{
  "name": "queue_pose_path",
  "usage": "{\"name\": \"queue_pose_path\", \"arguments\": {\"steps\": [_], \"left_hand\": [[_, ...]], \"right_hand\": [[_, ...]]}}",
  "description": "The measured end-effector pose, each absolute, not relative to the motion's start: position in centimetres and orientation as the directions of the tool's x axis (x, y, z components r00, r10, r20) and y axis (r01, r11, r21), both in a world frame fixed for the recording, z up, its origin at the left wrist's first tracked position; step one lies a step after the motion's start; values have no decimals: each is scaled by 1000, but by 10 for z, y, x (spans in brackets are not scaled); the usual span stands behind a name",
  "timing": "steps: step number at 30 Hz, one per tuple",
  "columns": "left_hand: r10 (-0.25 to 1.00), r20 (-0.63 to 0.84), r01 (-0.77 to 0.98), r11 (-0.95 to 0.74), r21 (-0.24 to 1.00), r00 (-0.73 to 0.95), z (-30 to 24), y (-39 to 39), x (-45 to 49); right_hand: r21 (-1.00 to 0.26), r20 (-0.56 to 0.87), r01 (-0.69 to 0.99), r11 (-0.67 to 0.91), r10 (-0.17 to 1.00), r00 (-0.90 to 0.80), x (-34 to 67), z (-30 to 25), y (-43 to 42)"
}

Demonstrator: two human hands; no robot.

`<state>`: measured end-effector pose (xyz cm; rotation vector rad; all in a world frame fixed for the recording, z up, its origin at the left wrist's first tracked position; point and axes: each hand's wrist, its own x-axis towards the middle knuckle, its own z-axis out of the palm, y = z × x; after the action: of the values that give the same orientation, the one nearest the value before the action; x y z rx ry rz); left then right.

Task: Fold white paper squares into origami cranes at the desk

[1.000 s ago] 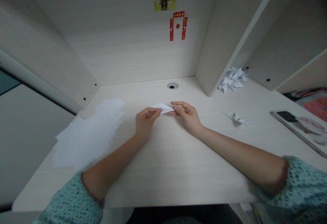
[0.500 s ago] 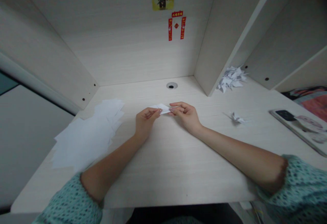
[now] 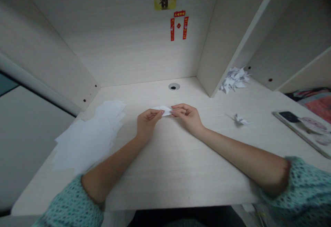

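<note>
A small piece of folded white paper (image 3: 166, 110) is stretched between my hands, just above the desk's middle. My left hand (image 3: 148, 122) pinches its left end between thumb and fingers. On the other end, my right hand (image 3: 188, 117) grips with thumb and bent fingers, which partly cover the paper. To the right lies a folded paper crane (image 3: 241, 119) on the desk. A spread pile of white paper sheets (image 3: 89, 135) lies left of my left hand.
A heap of folded white paper pieces (image 3: 234, 79) sits behind the upright divider (image 3: 218, 47). At the right, a phone (image 3: 302, 130) lies near some red fabric (image 3: 319, 104). The desk (image 3: 168, 178) has a round cable hole (image 3: 174, 87) at the back.
Almost nothing differs. Both hands keep their hold on the folded paper, with only a very slight shift of the fingers.
</note>
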<state>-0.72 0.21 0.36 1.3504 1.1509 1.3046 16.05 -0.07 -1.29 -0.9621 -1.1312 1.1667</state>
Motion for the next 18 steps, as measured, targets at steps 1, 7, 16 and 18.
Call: {"name": "queue_pose_path", "arguments": {"steps": [1,7,16,18], "left_hand": [[988,153,33,-153,988,6,3,2,-7],[991,131,20,-131,991,-2,0,4,-8],[987,154,29,-156,987,54,3,0,-6],[984,159,22,-161,987,74,3,-1,-5]], "right_hand": [[-971,155,-179,158,987,29,161,-13,0],[-970,170,-174,172,985,27,162,-14,0],[-963,184,-213,168,981,-58,158,-12,-3],[-970,157,-196,144,986,-52,157,-12,-4]]}}
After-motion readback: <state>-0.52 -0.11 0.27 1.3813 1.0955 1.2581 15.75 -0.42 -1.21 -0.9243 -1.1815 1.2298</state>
